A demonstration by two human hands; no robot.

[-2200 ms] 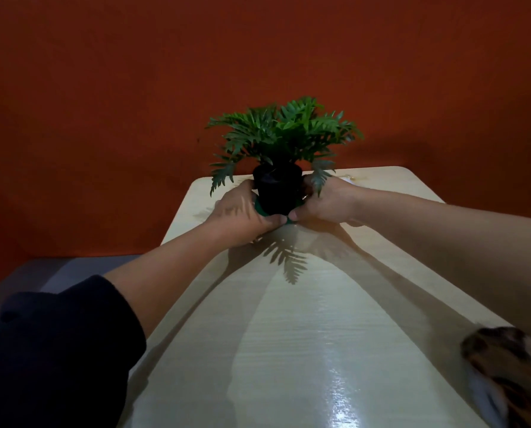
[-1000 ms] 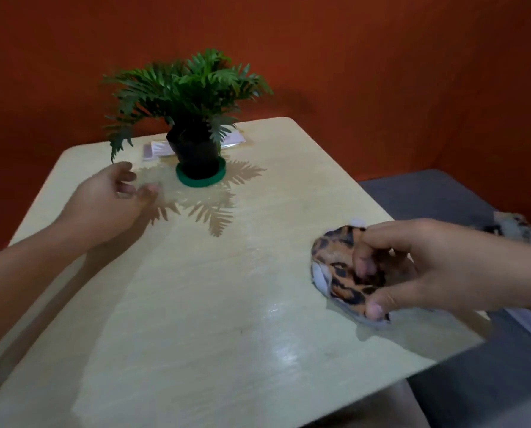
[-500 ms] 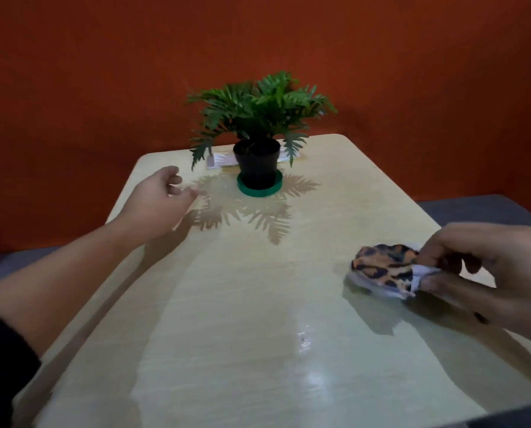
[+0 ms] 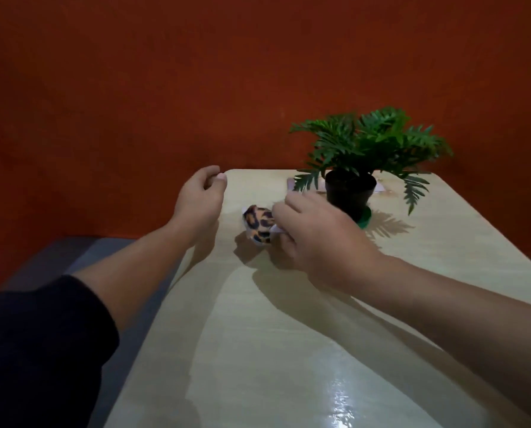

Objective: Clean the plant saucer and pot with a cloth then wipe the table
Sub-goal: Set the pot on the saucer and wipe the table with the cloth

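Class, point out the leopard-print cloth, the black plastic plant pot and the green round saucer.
Leopard-print cloth (image 4: 258, 224), head view: its spotted bunched front.
Black plastic plant pot (image 4: 349, 193), head view: its side wall.
Green round saucer (image 4: 365, 220), head view: its exposed right rim.

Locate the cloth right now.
Head view: the cloth is pinched in the right hand at the table's far centre, between the left hand and the pot.

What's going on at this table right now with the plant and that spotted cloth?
A person is cleaning up around a potted plant. The right hand grips a leopard-print cloth on the table, just left of the black pot, which stands on its green saucer. The left hand hovers near the table's far left corner, fingers loosely curled, holding nothing.
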